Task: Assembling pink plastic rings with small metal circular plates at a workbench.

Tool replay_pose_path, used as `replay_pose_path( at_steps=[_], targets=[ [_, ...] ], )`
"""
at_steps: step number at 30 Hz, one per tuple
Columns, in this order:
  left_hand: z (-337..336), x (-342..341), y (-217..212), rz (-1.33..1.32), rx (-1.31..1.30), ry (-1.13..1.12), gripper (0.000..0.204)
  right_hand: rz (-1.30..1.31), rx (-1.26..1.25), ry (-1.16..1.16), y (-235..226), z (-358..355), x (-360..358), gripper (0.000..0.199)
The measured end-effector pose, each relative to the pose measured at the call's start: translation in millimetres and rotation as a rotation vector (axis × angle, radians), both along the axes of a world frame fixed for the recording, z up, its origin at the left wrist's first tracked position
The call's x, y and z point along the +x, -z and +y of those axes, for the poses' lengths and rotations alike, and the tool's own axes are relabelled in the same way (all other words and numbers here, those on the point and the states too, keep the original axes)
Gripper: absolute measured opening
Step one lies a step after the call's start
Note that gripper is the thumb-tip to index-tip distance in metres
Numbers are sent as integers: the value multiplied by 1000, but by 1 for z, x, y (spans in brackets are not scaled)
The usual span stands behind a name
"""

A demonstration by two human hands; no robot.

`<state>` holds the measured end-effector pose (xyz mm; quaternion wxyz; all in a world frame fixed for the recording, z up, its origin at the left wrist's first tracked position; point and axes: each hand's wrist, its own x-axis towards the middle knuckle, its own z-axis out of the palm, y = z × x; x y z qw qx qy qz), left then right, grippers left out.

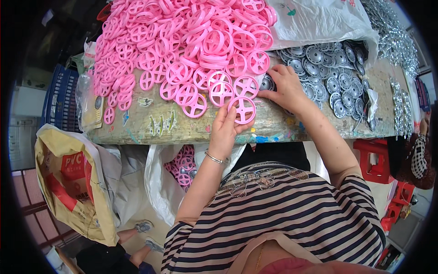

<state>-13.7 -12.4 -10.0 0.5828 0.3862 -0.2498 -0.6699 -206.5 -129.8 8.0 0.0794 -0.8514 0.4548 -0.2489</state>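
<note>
At the near edge of the worktable, my left hand (224,127) is closed on a pink plastic wheel (242,110) with crossed spokes, fingers at its lower left rim. To the right and a little farther off, my right hand (286,86) pinches a small grey disc (266,83) between thumb and fingers; part of the disc is hidden by the hand. A large heap of pink wheels (178,41) spreads over the far left and middle of the table. Behind and right of my right hand lies a pile of grey ridged discs (340,86).
The worktable (137,133) is paint-stained. White plastic sheeting (324,23) and silver tinsel (392,36) lie at the far right. Below the edge are a white sack (157,182) holding pink wheels and a brown paper sack (107,196). A red stool (372,160) stands right; people are nearby.
</note>
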Motion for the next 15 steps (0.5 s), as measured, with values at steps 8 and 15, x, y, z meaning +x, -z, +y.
replay_pose_path(
  at_steps=[8,15],
  targets=[
    [3,2,0,22,-25,18,37,-218,453,10,-12,-8,-1,38],
    [3,5,4,13,-41,23,37,-555,637,-13,-41,22,0,32]
  ],
)
